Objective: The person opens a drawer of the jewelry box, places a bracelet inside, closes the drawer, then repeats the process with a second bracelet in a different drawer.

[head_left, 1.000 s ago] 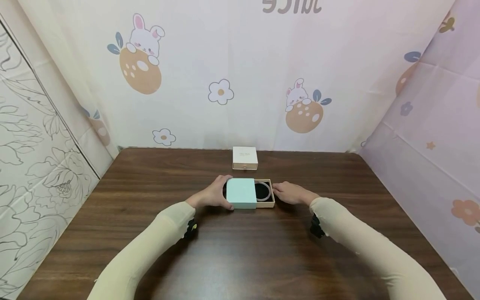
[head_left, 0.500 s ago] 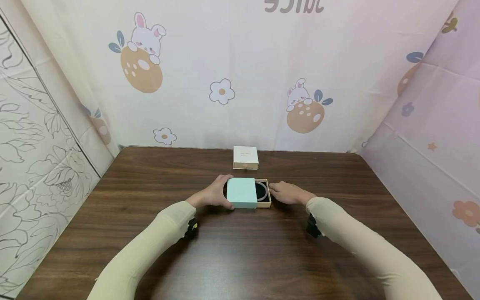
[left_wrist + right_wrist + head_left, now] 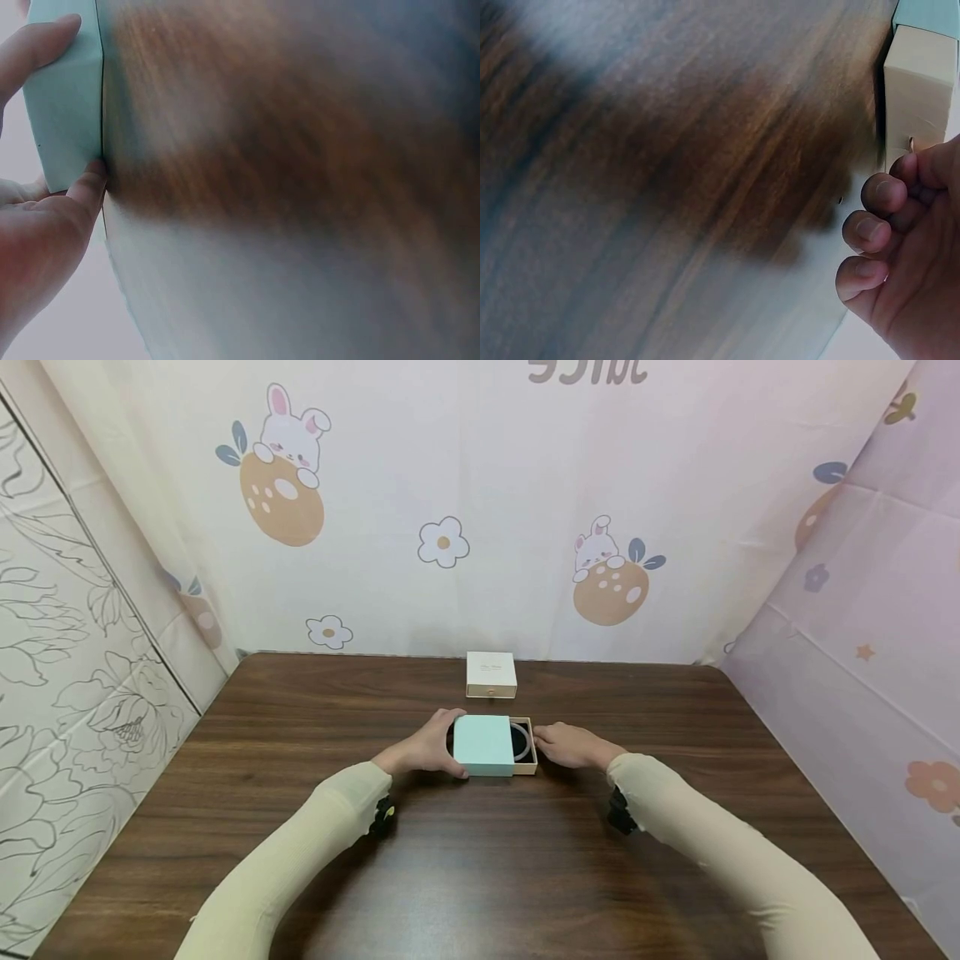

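A mint-green jewelry box sleeve (image 3: 482, 744) lies on the table. Its cream drawer (image 3: 525, 769) juts out of the right end, and part of a pale bangle (image 3: 527, 743) shows inside on a black lining. My left hand (image 3: 427, 746) grips the sleeve from the left, thumb along the near side and fingers at the far side. At the drawer's front face is my right hand (image 3: 572, 746). In the right wrist view its thumb and index finger pinch at the small pull tab (image 3: 912, 144), the other fingers (image 3: 867, 229) curled.
A white box (image 3: 491, 672) with a small drawer pull stands behind the mint sleeve, near the back of the dark wooden table (image 3: 337, 693). A printed curtain (image 3: 495, 460) hangs right behind the table's far edge.
The drawer has slid left, further into the sleeve, and less of the bangle shows. My right hand has moved left along with it; the left hand has kept its grip.
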Tool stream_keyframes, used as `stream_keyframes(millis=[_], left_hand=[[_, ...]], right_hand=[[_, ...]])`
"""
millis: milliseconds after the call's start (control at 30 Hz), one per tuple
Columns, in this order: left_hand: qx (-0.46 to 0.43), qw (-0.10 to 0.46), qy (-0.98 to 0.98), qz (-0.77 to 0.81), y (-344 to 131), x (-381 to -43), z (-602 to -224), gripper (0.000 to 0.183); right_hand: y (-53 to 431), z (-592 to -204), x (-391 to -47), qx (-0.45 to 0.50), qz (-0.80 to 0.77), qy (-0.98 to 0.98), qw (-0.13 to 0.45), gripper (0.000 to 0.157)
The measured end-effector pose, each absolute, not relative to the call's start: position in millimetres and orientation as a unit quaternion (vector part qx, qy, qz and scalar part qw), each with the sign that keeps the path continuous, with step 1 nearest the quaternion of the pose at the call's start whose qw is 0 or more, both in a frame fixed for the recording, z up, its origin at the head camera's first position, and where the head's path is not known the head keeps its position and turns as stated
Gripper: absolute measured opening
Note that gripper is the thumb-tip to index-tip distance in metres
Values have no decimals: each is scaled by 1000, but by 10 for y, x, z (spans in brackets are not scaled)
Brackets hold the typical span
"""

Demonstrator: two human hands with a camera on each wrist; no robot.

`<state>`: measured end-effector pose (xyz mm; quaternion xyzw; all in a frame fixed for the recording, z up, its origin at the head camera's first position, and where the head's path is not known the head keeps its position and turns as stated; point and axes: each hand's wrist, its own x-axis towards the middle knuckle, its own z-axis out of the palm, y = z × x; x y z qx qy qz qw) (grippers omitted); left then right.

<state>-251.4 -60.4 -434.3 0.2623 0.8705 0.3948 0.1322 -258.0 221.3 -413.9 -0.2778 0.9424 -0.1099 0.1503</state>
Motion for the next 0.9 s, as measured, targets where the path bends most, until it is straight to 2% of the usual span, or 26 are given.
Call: stream_keyframes(millis=[900], left_hand=[[260,134,871,395,-612,-2526,-4350,103]], right_hand=[[2118,-4124,-2574,-276,-112,942,156,24]])
